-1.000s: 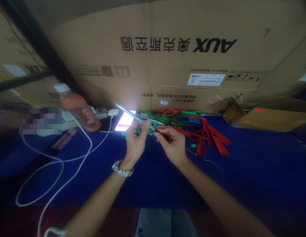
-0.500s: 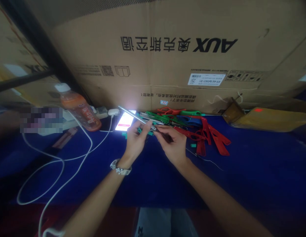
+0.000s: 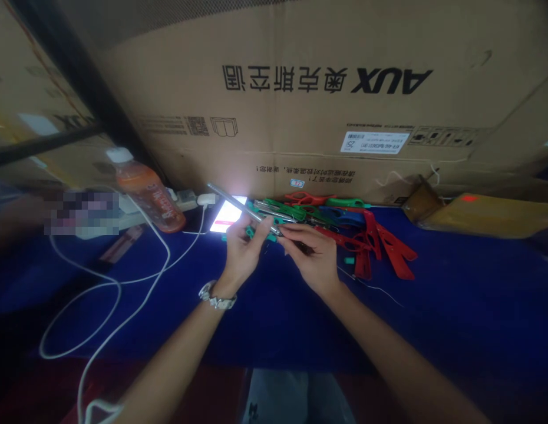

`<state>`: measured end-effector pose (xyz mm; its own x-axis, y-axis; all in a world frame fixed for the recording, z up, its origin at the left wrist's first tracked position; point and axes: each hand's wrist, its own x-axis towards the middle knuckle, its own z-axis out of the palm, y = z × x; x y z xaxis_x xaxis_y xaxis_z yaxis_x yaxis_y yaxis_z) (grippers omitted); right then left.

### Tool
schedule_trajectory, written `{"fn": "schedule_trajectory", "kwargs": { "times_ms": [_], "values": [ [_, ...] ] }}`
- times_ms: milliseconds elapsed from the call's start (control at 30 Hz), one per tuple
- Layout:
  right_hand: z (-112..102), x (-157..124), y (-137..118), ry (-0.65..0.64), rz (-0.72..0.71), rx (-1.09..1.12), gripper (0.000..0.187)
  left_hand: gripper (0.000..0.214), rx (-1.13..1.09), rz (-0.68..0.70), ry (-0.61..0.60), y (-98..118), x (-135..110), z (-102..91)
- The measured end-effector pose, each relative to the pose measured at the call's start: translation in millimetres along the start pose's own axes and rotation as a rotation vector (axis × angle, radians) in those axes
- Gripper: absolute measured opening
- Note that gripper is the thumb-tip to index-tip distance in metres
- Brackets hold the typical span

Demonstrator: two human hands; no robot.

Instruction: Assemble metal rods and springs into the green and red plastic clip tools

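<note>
A slim silvery metal tube [image 3: 238, 203] slants from upper left down toward my right fingers. My left hand [image 3: 247, 241], with a bracelet [image 3: 217, 295] at the wrist, grips it between thumb and fingers near its lower end. At that end, my right hand [image 3: 313, 250] is closed in a pinch; whatever it holds is hidden by the fingers. Behind both hands lies a pile of red plastic handle pieces [image 3: 366, 241], green handle pieces [image 3: 296, 212] and a blue piece [image 3: 345, 217], with metal tubes among them. Small teal parts [image 3: 349, 260] lie close by.
A lit phone [image 3: 228, 213] lies behind my left hand. Farther left are an orange drink bottle [image 3: 150, 194], a power strip [image 3: 185, 199] and a looping white cable [image 3: 157, 277]. A large cardboard box [image 3: 283, 135] rises behind the blue tabletop [image 3: 278, 324]. At right rests a yellowish package [image 3: 490, 215].
The whole view has shifted slightly, moving the scene a little to the right. The tube's angle has become slightly steeper, and my right fingers have moved slightly at its lower end.
</note>
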<state>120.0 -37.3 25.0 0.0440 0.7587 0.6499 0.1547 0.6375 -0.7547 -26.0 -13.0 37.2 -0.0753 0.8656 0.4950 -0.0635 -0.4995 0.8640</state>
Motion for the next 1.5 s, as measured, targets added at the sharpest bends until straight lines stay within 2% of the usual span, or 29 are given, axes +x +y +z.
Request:
{"fn": "schedule_trajectory", "kwargs": {
  "times_ms": [100,233,333,467,567,700,933,1100,1300,1500],
  "values": [
    [2,-2,1,0.04,0.056,0.025,0.008,0.035,0.049,0.006,0.033,4,0,2.3],
    [5,-3,1,0.107,0.098,0.039,0.007,0.035,-0.026,-0.031,0.042,0,1,4.0],
    [4,-3,-1,0.077,0.001,-0.05,0.003,0.036,-0.071,-0.069,0.031,-4,1,4.0],
    [2,-3,-4,-0.011,-0.073,-0.079,0.011,0.039,-0.151,-0.151,0.011,-7,1,4.1],
    [1,-4,-3,-0.062,-0.032,-0.046,0.009,0.041,-0.188,-0.183,-0.011,-6,2,3.3],
    [1,-4,0,-0.067,0.04,0.043,0.002,0.04,-0.141,-0.169,-0.056,-8,2,-0.2],
    [1,-3,1,-0.07,0.106,0.132,0.011,0.04,-0.029,-0.11,-0.11,-6,1,-4.1],
    [0,0,-3,-0.077,0.21,0.269,0.019,0.04,-0.093,-0.193,-0.181,-1,1,-5.0],
    [-1,3,-4,-0.136,0.292,0.256,0.032,0.042,-0.115,-0.232,-0.254,0,-1,-4.4],
    [2,1,-1,-0.091,0.218,0.172,0.031,0.045,-0.154,-0.328,-0.248,2,-4,2.5]
  ]
}}
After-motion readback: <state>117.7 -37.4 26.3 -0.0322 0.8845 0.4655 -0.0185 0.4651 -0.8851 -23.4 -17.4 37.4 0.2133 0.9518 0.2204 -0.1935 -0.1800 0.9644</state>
